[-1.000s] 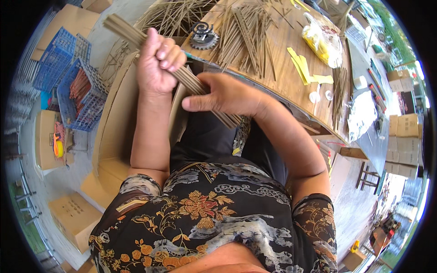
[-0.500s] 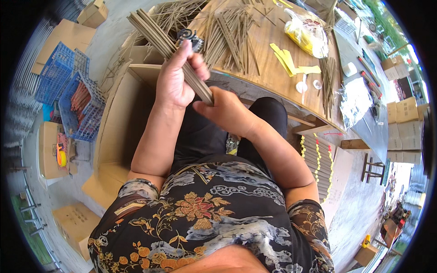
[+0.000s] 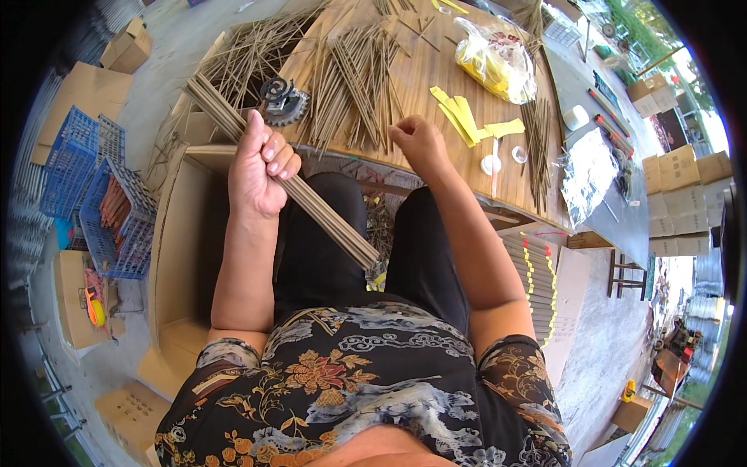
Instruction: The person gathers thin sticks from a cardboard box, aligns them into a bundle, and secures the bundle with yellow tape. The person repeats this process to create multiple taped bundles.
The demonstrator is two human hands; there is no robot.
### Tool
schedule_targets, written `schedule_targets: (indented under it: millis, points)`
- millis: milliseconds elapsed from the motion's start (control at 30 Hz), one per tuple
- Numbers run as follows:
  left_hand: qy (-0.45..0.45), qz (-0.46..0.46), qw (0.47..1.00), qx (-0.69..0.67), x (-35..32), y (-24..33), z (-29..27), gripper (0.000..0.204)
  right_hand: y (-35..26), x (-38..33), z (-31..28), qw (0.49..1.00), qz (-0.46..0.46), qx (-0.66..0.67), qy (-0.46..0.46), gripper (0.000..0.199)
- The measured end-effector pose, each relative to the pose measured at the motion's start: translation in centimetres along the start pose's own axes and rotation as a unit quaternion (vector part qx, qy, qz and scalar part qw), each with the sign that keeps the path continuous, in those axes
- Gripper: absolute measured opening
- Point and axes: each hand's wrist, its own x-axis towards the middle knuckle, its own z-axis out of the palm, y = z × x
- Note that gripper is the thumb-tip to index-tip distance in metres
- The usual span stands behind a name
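While the left hand (image 3: 261, 167) is fisted tight around a bundle of thin sticks (image 3: 296, 187) (slanting over the lap), the right hand (image 3: 420, 144) hovers half-curled and empty. Its fingertips are near the loose sticks (image 3: 354, 82) on the wooden table (image 3: 420, 70).

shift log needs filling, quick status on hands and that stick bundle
Left hand shut on stick bundle, held slanted over lap. Right hand empty, fingers curled, at loose sticks on wooden table. Nothing between them.
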Motion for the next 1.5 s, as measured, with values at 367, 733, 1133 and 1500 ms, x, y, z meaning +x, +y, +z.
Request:
schedule_targets:
  millis: [367,733,1133,1500]
  points:
    - [0.028,-0.023,0.999,-0.009,1.8,-0.3,-1.2,0.037,1.7,5.1,2.4,0.979,0.044,-0.191,0.051,0.032]
    - [0.044,-0.033,0.998,-0.02,2.3,-0.7,-1.2,0.036,-0.5,6.9,3.0,0.96,0.07,-0.272,0.003,0.031]
    - [0.04,-0.04,0.998,-0.023,1.7,-0.1,-1.1,0.036,0.3,6.9,2.3,0.966,0.03,-0.241,0.091,0.032]
    - [0.083,-0.019,0.996,0.02,0.7,0.3,-1.0,0.035,-7.3,-10.4,-0.1,0.982,-0.156,0.107,0.005,0.014]
